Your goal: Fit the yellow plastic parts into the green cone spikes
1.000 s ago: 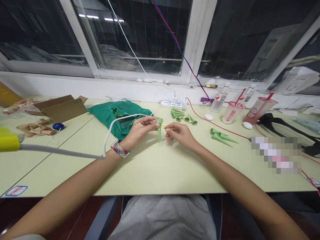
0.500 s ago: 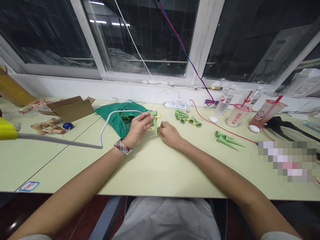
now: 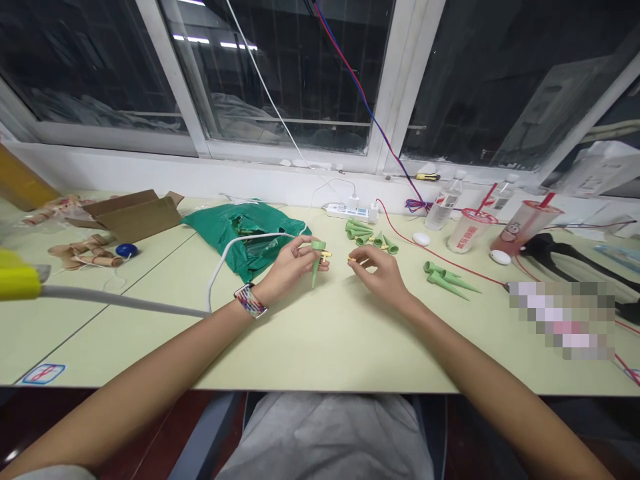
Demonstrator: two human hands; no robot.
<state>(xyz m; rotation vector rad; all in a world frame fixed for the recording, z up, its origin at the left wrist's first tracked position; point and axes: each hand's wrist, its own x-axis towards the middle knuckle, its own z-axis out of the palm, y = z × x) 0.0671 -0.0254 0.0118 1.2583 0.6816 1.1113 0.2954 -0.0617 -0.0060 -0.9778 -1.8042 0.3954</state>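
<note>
My left hand [image 3: 287, 267] is closed around the top of a green plastic watering spike [image 3: 315, 272], whose tip points down over the table. A yellow valve [image 3: 326, 254] sticks out to the right near the spike's wide end. Between the thumb and fingertips of my right hand [image 3: 379, 272] is a small yellow piece [image 3: 352, 259], too small to make out in full. The two hands are apart. Behind my right hand lie several green spikes [image 3: 359, 227], some with yellow parts. Three more spikes [image 3: 453, 280] lie farther right.
An open green plastic bag [image 3: 220, 227] lies beyond my left hand, with a thick grey cable [image 3: 125, 301] crossing in front. A cardboard box [image 3: 137, 217] and wooden pieces [image 3: 80, 252] are at left. Drink cups [image 3: 470, 230], bottles [image 3: 444, 203] and a red wire [image 3: 450, 255] are at right.
My right hand has moved right, away from my left hand, with the small yellow piece in its fingertips. The spike in my left hand has shifted slightly right and down.
</note>
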